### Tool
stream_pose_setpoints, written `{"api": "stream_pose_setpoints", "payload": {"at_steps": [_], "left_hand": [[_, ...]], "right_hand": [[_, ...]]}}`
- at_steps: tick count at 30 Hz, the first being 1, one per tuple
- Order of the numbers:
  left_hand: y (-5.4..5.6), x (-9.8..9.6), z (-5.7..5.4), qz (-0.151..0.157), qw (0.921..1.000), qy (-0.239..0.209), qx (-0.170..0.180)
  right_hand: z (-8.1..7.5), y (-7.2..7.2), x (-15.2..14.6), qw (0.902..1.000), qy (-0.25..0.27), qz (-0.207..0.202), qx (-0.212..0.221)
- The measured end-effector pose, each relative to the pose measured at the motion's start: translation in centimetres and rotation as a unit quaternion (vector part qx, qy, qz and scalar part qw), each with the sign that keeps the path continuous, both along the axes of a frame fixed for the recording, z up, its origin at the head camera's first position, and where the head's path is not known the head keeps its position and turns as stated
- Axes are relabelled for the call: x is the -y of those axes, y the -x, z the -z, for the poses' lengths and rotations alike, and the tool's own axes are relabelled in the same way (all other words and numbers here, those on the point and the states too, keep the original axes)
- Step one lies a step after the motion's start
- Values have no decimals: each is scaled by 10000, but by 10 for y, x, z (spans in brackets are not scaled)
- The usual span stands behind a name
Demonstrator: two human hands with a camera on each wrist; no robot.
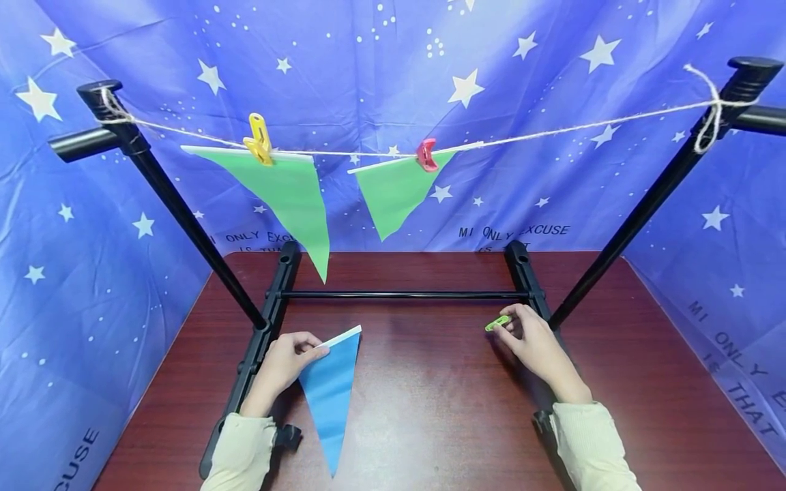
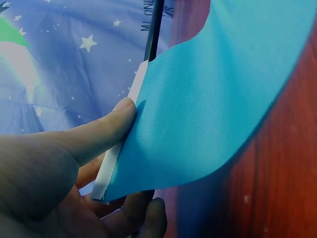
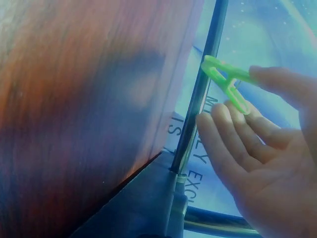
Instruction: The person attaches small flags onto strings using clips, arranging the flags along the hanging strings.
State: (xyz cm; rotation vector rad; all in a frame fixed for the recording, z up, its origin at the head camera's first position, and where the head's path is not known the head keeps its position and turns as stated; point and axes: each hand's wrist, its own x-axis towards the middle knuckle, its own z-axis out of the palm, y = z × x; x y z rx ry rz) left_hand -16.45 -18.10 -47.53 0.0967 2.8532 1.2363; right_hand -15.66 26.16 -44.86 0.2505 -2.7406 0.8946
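Note:
My left hand pinches the white top edge of a blue triangular pennant, thumb on the near side. The pennant hangs point down above the table, and its cloth curves away in the left wrist view. On the right, my right hand holds a small green clothespin between thumb and fingers; the right wrist view shows the clothespin with its two arms spread in a V. Overhead, a yellow clothespin holds a green pennant on the string, and a red clothespin holds another green pennant.
A black frame stands on the dark red wooden table, its left post and right post leaning outward. The string is tied between their tops. A crossbar joins the feet. Blue star-printed cloth surrounds the table.

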Motion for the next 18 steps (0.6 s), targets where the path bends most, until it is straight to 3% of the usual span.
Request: {"api": "stream_pose_setpoints", "payload": {"at_steps": [8, 18], "left_hand": [[-3, -4, -9, 169, 9998, 102, -62], [-5, -12, -22, 430, 9989, -160, -139]], "right_hand": [[-7, -4, 4, 9988, 328, -48, -348], [-10, -5, 2, 9962, 395, -160, -764]]}}
